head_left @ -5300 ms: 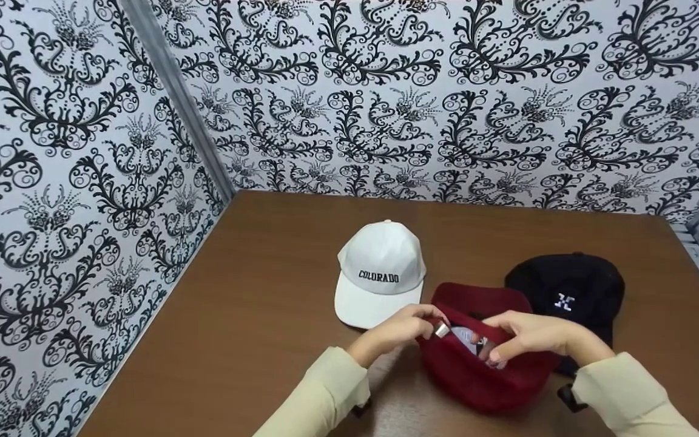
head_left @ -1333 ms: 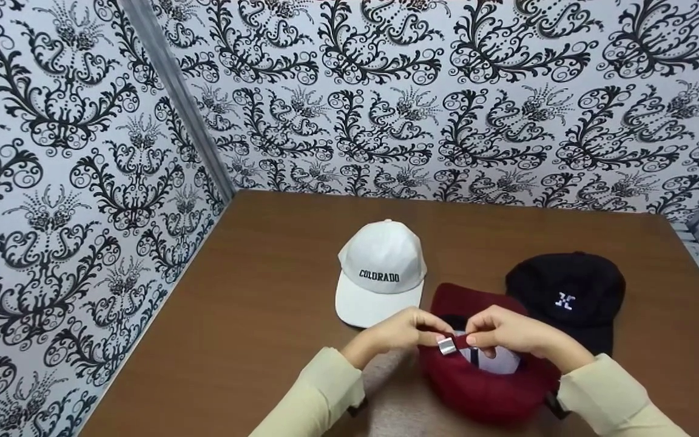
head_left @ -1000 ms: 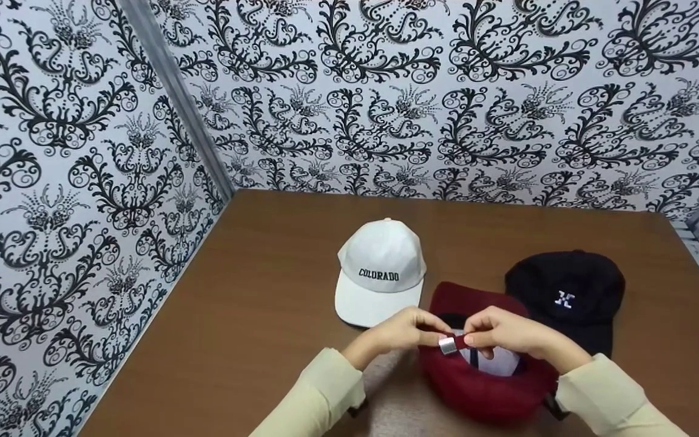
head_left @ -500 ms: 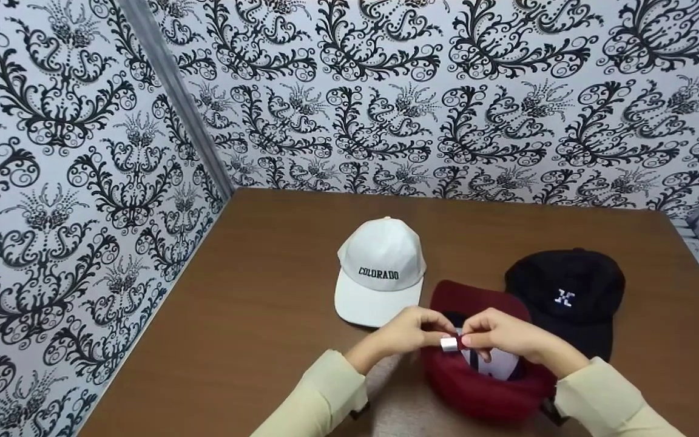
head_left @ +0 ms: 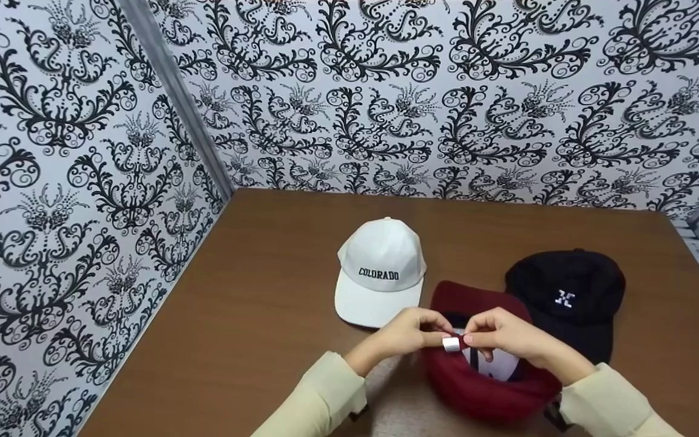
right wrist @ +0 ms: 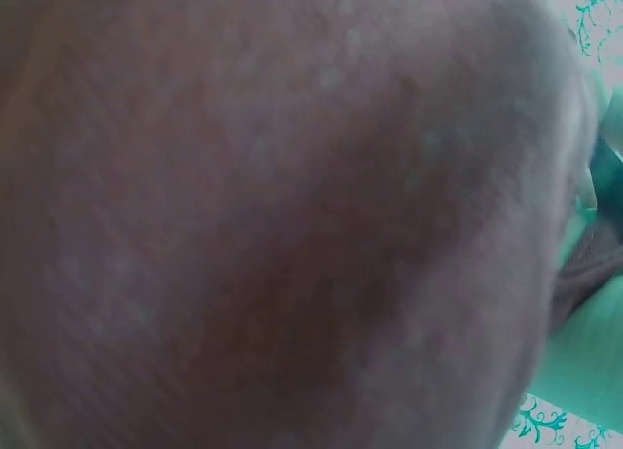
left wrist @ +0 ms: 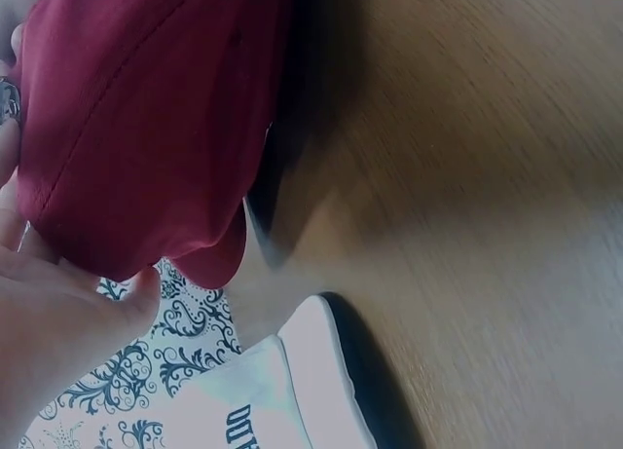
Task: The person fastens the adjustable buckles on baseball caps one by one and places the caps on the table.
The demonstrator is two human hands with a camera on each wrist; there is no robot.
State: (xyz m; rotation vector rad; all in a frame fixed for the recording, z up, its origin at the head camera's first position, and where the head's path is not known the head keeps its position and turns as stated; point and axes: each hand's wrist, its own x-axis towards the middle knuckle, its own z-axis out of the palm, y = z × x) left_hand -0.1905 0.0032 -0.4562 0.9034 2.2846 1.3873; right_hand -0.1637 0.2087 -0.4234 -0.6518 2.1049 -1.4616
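Note:
A dark red baseball cap [head_left: 489, 391] is tipped with its back opening toward me, its pale lining [head_left: 498, 367] and brim [head_left: 474, 297] showing. Across that opening runs its back strap with a silver buckle [head_left: 451, 344]. My left hand [head_left: 398, 332] pinches the strap at the buckle between thumb and fingers. Just to the right, my right hand [head_left: 507, 334] pinches the red strap beside the buckle. In the left wrist view the cap's crown [left wrist: 146, 108] hangs by my left hand [left wrist: 68, 313]. A blurred, dark surface fills most of the right wrist view.
A white cap [head_left: 380, 261] lettered COLORADO sits behind my left hand. To the right, a black cap [head_left: 568, 285] with a small white emblem lies close behind the red cap. Patterned walls [head_left: 386, 121] bound the brown table [head_left: 252, 291] at the back and left.
Since the oldest frame, my right hand has come from inside the red cap's opening to the strap. During the last second the buckle has shifted slightly right, closer to my right fingertips.

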